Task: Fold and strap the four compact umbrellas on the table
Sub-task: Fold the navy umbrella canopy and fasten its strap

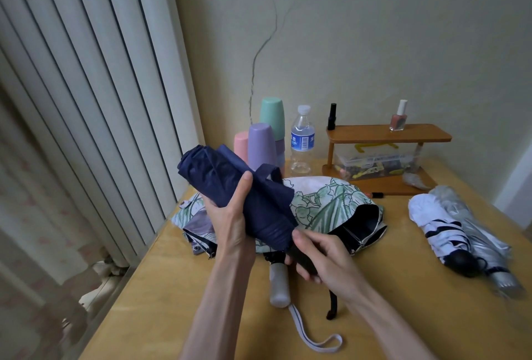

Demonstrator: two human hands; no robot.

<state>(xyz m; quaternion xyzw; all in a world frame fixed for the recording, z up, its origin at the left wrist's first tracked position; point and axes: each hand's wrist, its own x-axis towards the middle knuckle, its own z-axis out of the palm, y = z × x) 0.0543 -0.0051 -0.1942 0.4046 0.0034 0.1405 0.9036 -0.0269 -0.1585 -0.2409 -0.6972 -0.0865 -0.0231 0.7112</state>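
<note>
A navy umbrella [230, 184] is held above the table, its canopy gathered into a loose roll pointing up and left. My left hand [230, 215] wraps around the canopy's middle. My right hand [319, 259] grips its black handle at the lower end. A navy strap loop sticks up near the thumb. Below lies a white umbrella with green leaf print [325, 201], loosely spread, its white handle [279, 285] and grey wrist strap pointing toward me. At the right lie a white-and-black umbrella [440, 230] and a silver umbrella [478, 233], side by side.
The yellow wooden table [178, 296] meets a white curtain [86, 100] on the left. Along the back wall stand pastel cups [259, 141], a water bottle [302, 141], and a small wooden shelf [388, 135] with nail polish bottles and a plastic box.
</note>
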